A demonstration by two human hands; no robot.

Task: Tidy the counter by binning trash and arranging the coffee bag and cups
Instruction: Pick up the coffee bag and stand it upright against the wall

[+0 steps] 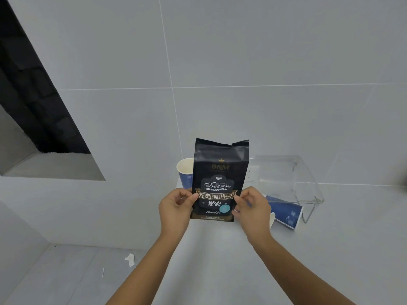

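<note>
A black coffee bag (220,172) with gold and white print stands upright above the white counter (220,249), label toward me. My left hand (175,209) pinches its left edge and my right hand (253,209) pinches its right edge. Behind the bag on the left, a blue paper cup (185,172) stands upright, partly hidden by the bag. To the right, a second blue paper cup (285,211) lies on its side, partly behind my right hand.
A clear plastic box (290,179) stands at the back right against the tiled wall. A crumpled white scrap (130,259) and a thin white stick (102,272) lie on the floor at the lower left. A dark wall opening (33,95) is at the far left.
</note>
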